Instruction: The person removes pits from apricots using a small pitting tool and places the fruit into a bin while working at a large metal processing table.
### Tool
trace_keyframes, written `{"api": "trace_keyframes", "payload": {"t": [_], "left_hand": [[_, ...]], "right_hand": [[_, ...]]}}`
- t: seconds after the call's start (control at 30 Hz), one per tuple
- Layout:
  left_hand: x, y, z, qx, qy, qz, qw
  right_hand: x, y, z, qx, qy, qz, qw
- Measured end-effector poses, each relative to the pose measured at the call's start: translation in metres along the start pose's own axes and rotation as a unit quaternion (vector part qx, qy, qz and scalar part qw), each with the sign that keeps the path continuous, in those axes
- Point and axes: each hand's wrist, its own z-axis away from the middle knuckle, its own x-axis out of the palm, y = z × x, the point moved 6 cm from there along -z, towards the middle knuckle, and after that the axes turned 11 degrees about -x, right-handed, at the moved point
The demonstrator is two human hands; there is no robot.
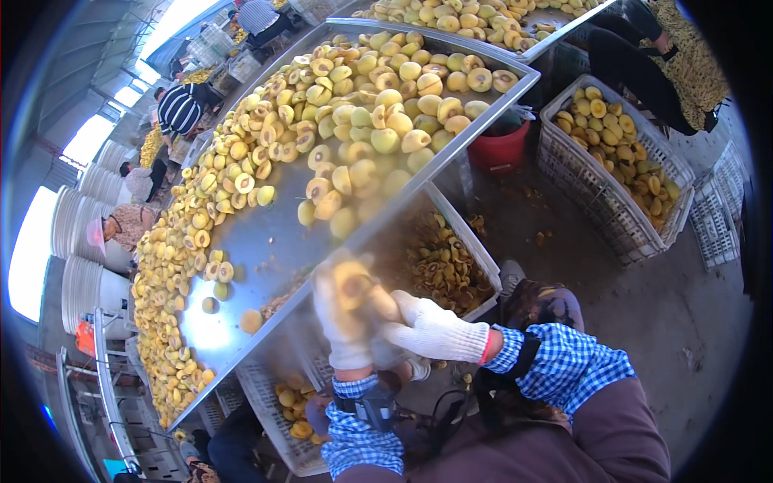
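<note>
My left hand (345,334), in a white knit glove, is raised over the near edge of the metal table (266,229) and smeared by motion. A halved yellow stone fruit (354,287) with a brown centre is in its grip. Against it, my right hand (443,330), gloved too, has its fingers closed and pressed together. What lies between its fingertips is hidden by blur. Many halved yellow stone fruits (254,153) cover the far and left parts of the table, cut faces up or down.
Below the table edge sit a crate of fruit scraps (475,249) and a crate of fruit pieces (270,402). To the right stand a red bucket (499,151), a full fruit crate (604,205) and a white crate (717,205). Co-workers (129,229) sit along the table's far left.
</note>
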Motion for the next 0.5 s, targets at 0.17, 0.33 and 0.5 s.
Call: {"api": "trace_keyframes", "payload": {"t": [0.17,0.33,0.5], "left_hand": [[0.013,-0.008,0.008,-0.02,0.05,0.094,0.994],[0.009,-0.018,0.006,-0.003,0.072,0.073,0.995],[0.02,-0.019,0.003,0.001,0.057,0.04,0.998]], "right_hand": [[0.005,0.005,0.009,0.003,0.042,0.053,0.998],[0.006,0.013,0.01,0.022,0.039,0.016,0.999],[0.001,0.015,0.014,0.054,-0.01,-0.089,0.995]]}}
